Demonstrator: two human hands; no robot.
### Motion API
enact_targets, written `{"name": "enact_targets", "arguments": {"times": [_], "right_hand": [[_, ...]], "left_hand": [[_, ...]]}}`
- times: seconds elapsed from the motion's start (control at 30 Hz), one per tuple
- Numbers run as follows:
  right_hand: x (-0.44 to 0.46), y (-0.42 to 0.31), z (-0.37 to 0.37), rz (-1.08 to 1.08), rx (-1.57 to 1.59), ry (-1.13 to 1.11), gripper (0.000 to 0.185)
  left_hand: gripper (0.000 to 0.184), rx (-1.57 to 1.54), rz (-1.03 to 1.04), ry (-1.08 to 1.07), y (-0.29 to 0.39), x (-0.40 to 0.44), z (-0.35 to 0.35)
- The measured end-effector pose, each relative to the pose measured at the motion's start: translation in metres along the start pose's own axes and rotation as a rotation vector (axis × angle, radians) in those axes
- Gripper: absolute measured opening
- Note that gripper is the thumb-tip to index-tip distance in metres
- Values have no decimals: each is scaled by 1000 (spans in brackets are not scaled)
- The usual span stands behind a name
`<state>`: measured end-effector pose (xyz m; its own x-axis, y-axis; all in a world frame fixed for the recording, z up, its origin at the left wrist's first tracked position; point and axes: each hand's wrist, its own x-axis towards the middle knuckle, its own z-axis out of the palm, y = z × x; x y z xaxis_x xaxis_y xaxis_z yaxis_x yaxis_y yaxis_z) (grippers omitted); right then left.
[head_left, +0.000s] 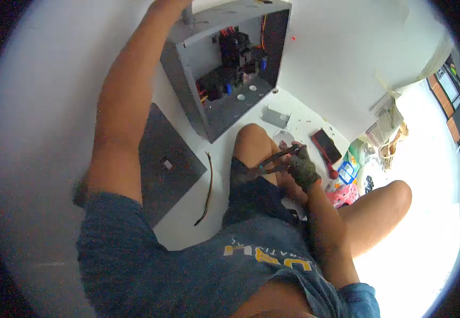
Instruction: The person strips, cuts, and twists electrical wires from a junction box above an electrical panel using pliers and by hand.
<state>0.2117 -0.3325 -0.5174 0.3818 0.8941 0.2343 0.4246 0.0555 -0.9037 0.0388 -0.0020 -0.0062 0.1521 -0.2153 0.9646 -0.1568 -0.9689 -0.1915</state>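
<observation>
Right hand [302, 167] grasps dark, probably metal pliers [263, 169], clear of the grey boxy cabinet [185, 85] edge. Left hand's state is unseen.

Cable [211, 183] right of panel [176, 183], cabinet [185, 79] behind both

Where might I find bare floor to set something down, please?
Bare white floor lies between the dark flat panel, the thin brown cable and the grey shirt; a narrower strip separates that cable from the dark shorts. It is crowded beyond the gloved right hand, around the blue packet and pink wrapping.
</observation>
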Motion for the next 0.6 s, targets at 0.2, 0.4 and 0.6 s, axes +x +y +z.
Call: {"name": "enact_targets", "arguments": {"times": [0.2,0.4,0.6], "right_hand": [[-1,-73,3,360,40,99,102],[24,-158,16,-16,-968,-511,93],[-13,-146,22,-84,-1051,-368,54]], "left_hand": [[25,-92,-1,46,-8,-5,-7],[17,-105,-81,47,-8,-11,-7],[14,-132,-5,170,-6,-6,2]]}}
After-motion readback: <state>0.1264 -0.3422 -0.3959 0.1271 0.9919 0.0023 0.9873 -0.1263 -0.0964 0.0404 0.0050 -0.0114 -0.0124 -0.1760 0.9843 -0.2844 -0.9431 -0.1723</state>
